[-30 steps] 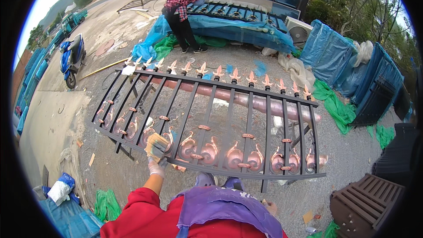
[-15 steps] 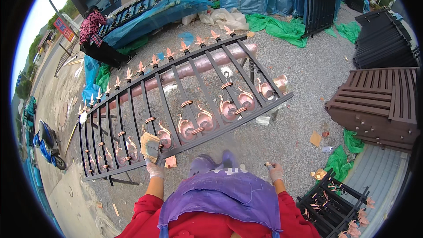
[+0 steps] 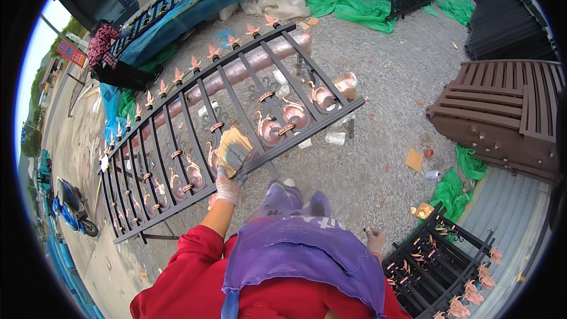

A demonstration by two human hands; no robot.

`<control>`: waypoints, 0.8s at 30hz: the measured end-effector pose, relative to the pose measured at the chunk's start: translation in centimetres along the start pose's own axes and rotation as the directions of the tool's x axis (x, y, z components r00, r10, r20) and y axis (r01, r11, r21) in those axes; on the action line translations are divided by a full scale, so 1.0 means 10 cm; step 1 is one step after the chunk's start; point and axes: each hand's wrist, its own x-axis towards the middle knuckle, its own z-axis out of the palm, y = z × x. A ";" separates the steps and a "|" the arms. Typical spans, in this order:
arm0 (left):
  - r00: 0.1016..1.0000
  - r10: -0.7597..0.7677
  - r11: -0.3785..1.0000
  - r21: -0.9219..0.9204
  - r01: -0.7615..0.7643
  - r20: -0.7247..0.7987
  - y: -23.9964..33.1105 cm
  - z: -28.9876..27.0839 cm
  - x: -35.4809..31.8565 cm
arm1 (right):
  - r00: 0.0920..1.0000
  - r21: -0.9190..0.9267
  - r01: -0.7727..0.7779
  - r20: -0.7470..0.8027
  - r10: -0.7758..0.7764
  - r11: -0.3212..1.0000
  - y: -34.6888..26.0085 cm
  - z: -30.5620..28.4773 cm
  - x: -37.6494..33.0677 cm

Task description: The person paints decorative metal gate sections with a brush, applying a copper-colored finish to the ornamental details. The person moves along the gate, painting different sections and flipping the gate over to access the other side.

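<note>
A long black metal fence panel (image 3: 266, 155) with copper-painted spear tips, scrolls and collars slants across the middle, raised on supports. My left hand (image 3: 227, 189), in a thin clear glove, is closed on a stack of tan cardboard squares (image 3: 235, 149) with a dark smear on its top. The stack is over the panel's lower rail and hides part of the scrollwork. My right hand (image 3: 374, 240), gloved too, is low at my right side, apart from the panel. Its fingers are pinched around something small with a pale tip, too little of it showing to name.
A copper-coloured tube (image 3: 236, 74) lies beneath the panel. Brown slatted panels (image 3: 496, 106) are stacked at right, with small black-and-copper railings (image 3: 437, 266) nearer me. Green netting (image 3: 452, 195) and a can (image 3: 433, 175) lie between. A co-worker (image 3: 103, 47) bends over another panel at far left.
My left hand has moved right along the panel with the cardboard stack. My right hand is slightly lower and nearer my side. The whole view has shifted.
</note>
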 end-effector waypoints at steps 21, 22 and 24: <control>0.886 -0.268 0.905 0.414 0.098 0.378 -1.32 3.40 1.01 | 0.968 0.211 -0.078 -0.218 0.125 0.974 -1.14 -0.71 0.97; 0.867 -0.301 0.887 0.450 0.101 0.398 -1.45 3.60 0.86 | 0.961 0.200 -0.103 -0.231 0.149 0.974 -1.12 -0.74 1.02; 0.796 -0.321 0.862 0.506 0.022 0.513 -1.64 3.90 0.71 | 0.952 0.175 -0.155 -0.236 0.195 0.972 -1.36 -0.77 1.02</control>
